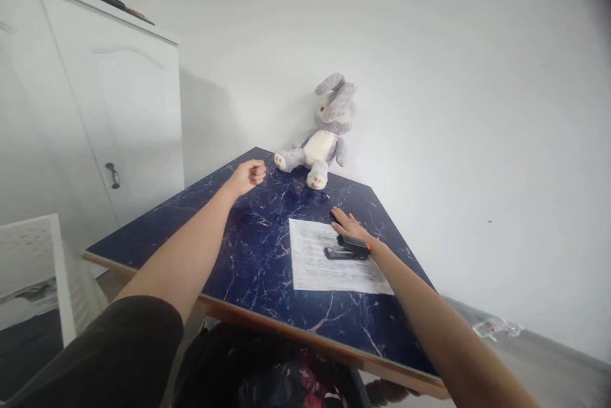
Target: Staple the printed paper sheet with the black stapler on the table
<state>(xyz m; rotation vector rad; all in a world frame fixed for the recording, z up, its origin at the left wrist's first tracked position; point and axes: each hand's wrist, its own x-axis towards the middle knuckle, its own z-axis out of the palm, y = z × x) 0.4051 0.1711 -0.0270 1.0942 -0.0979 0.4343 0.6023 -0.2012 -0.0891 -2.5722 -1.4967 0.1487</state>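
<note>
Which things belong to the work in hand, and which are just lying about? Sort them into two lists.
Likely in the work, being nearest the right hand:
printed sheet
black stapler-like object on the sheet

Apparently just lying about:
plush toy, sitting on the blue table
plastic packet, off to the right

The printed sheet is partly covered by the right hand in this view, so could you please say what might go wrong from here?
The right hand overlaps the printed sheet, so sliding that hand might drag or crease it. The black object close by could get knocked. The left hand, curled, looks near the plush toy and might bump it.
</note>
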